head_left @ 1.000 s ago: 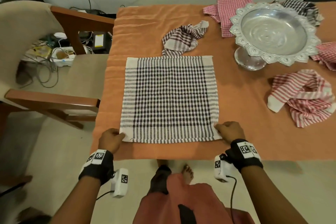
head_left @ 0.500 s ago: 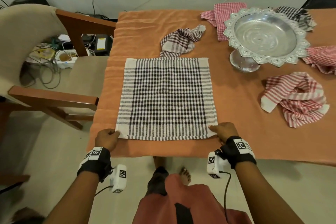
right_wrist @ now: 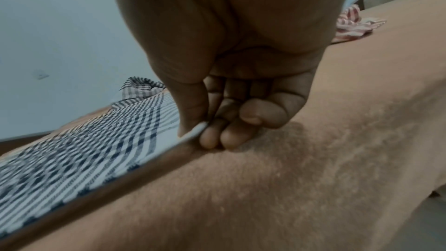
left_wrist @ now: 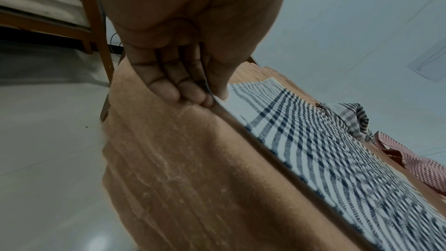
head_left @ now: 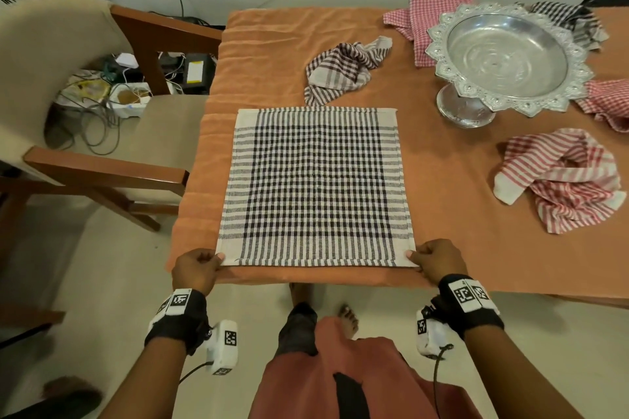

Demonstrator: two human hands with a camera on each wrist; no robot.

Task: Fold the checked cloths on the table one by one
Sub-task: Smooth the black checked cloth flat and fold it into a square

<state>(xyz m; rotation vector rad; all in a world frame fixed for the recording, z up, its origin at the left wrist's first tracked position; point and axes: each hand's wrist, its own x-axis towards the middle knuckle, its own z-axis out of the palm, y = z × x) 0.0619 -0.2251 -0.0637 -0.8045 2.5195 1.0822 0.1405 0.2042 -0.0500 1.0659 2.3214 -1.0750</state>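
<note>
A black-and-white checked cloth [head_left: 316, 187] lies spread flat on the orange-covered table [head_left: 459, 248], its near edge just off the surface. My left hand [head_left: 197, 267] pinches the near left corner between thumb and curled fingers [left_wrist: 190, 91]. My right hand [head_left: 437, 260] pinches the near right corner [right_wrist: 195, 131] the same way. A crumpled brown checked cloth [head_left: 343, 66] lies just beyond the spread one. A crumpled red striped cloth [head_left: 558, 177] sits at the right.
A silver pedestal bowl [head_left: 507, 58] stands at the back right, with red checked cloths [head_left: 422, 20] and a dark checked cloth [head_left: 568, 19] behind and beside it. A wooden armchair [head_left: 102, 160] stands against the table's left side. Cables lie on the floor behind it.
Both hands have kept their hold on the near corners. The near edge of the cloth has lifted slightly off the table, and the view has shifted a little.
</note>
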